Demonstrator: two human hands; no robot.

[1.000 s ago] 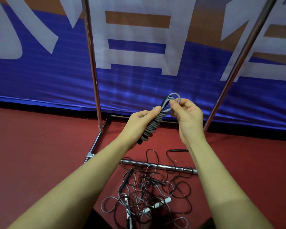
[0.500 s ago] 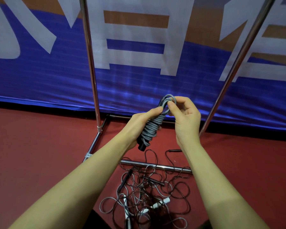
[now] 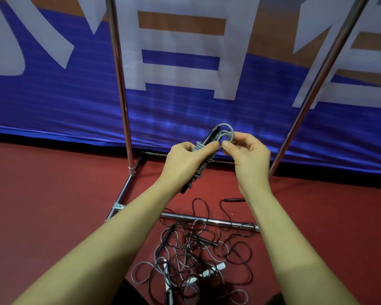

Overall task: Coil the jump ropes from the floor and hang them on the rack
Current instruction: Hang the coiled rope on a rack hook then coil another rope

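**Grey jump rope held coiled in both hands before the rack**

The coiled grey jump rope [image 3: 204, 164] sits near the middle of the view, a tight bundle wound round its black handles and tilted so its top end points toward 1 o'clock. The left hand [image 3: 183, 161] has its grip curled round the middle of the bundle, thumb laid along the wraps. The right hand [image 3: 249, 157], at 3 o'clock from the bundle, pinches the grey loop [image 3: 228, 134] that sticks out of the top end, thumb and forefinger pressed together on it. One black handle tip pokes up beside the loop; the other shows below the left hand.

At 6 o'clock from the hands, a tangle of loose jump ropes [image 3: 198, 256] lies on the red floor [image 3: 53, 205], dark and grey cords mixed with black and white handles. Some cords cross the rack's low chrome bar [image 3: 218, 222].

The rack [image 3: 119, 84] shows two chrome uprights, one at 11 o'clock from the hands and one slanting at 2 o'clock. Behind it hangs a blue banner [image 3: 64, 102] with large white characters.
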